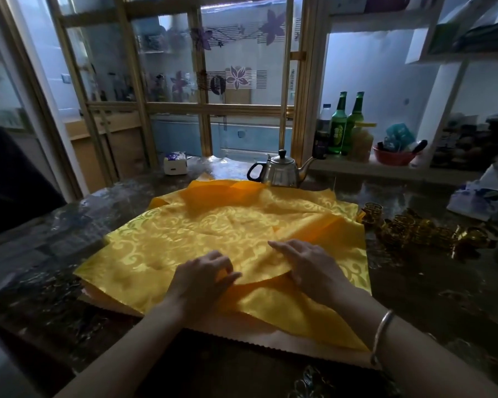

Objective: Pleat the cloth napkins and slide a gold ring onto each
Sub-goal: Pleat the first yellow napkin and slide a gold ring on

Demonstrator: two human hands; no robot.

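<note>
A stack of yellow patterned cloth napkins [202, 234] lies spread on the dark table, with corners folded over at the back and right. My left hand [204, 277] pinches a fold at the near edge of the top napkin. Beside it, my right hand [308, 268] presses on the same fold with fingers spread, a silver bangle on its wrist. Several gold napkin rings [420, 229] lie in a heap on the table to the right of the napkins, apart from both hands.
A steel teapot [279, 170] stands just behind the napkins. At the back left is a white tissue box [175, 163]. Green bottles [346, 123] and a red bowl [394, 158] sit on a shelf at the right. Brown paper [270, 340] lies under the napkins.
</note>
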